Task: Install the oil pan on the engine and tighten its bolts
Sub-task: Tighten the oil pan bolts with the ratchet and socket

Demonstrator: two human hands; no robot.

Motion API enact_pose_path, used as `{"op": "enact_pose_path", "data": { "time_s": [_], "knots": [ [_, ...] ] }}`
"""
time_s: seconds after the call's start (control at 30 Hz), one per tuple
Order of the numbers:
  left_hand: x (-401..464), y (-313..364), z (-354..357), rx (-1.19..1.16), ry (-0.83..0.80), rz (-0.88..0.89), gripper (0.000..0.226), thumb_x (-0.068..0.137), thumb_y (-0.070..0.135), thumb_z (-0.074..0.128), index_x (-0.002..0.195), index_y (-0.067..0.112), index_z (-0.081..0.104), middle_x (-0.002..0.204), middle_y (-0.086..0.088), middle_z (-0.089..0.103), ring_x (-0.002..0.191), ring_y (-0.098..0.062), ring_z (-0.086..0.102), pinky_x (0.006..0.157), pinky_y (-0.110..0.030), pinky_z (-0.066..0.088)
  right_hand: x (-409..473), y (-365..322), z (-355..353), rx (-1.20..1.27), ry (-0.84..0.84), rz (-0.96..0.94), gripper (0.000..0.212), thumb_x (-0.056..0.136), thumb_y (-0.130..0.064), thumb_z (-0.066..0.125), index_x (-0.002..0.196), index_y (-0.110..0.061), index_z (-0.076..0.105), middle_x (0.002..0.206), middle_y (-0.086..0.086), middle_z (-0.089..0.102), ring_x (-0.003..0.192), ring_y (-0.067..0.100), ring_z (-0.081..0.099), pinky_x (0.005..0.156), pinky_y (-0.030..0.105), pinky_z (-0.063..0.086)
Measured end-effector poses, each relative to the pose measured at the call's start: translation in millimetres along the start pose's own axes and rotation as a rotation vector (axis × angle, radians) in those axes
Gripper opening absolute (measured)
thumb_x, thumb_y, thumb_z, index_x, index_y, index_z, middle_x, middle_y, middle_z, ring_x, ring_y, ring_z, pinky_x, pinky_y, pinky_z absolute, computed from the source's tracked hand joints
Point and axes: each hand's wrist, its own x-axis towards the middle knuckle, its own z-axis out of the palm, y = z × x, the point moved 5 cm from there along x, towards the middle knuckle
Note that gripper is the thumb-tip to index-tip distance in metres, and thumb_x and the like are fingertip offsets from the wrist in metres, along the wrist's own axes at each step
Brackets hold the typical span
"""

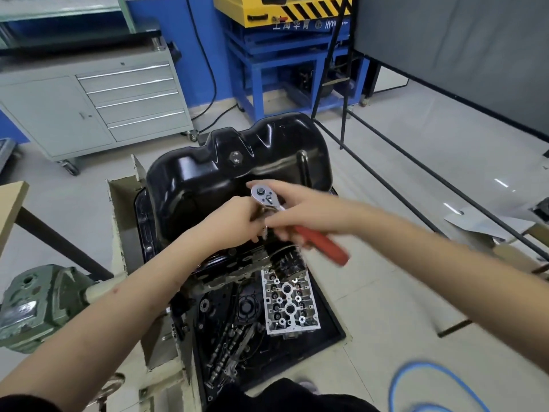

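Observation:
A glossy black oil pan point(208, 179) sits upside down on the engine, held in a cream stand, at the centre of the head view. Over its near edge I hold a ratchet wrench point(267, 200) with a chrome head and a red handle point(323, 242). My right hand point(300, 212) grips the wrench just below the head. My left hand point(237, 218) pinches the socket or extension under the wrench head, near the pan's flange. The bolt beneath is hidden by my fingers.
Below the engine a black drip tray point(332, 319) holds a cylinder head point(289, 301), camshafts and small parts. A green gearbox point(38, 301) on the stand is at the left. A grey drawer cabinet point(98, 96), a blue frame and black rails stand behind.

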Motion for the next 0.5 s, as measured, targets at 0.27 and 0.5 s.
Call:
{"op": "enact_pose_path", "data": {
  "time_s": [0.27, 0.5],
  "knots": [
    [1.2, -4.3, 0.4, -0.14, 0.042, -0.059, 0.019, 0.094, 0.028, 0.045, 0.075, 0.029, 0.047, 0.07, 0.001, 0.067, 0.056, -0.011, 0.066, 0.057, -0.024, 0.054, 21.4, -14.7, -64.9, -0.641, -0.002, 0.073, 0.017, 0.086, -0.035, 0.059, 0.089, -0.018, 0.065, 0.051, -0.006, 0.055, 0.042, 0.007, 0.049, 0.043, 0.018, 0.042],
    [-8.2, 19.0, -29.8, -0.282, 0.044, 0.08, 0.028, 0.077, 0.045, 0.063, 0.101, 0.03, 0.06, 0.089, 0.0, 0.068, 0.079, -0.018, 0.066, 0.073, -0.036, 0.055, -3.2, 26.5, -33.0, 0.023, -0.189, 0.302, 0.031, 0.095, -0.033, 0.043, 0.08, -0.012, 0.062, 0.039, -0.005, 0.037, 0.03, 0.005, 0.028, 0.033, 0.012, 0.026]
  ]
}}
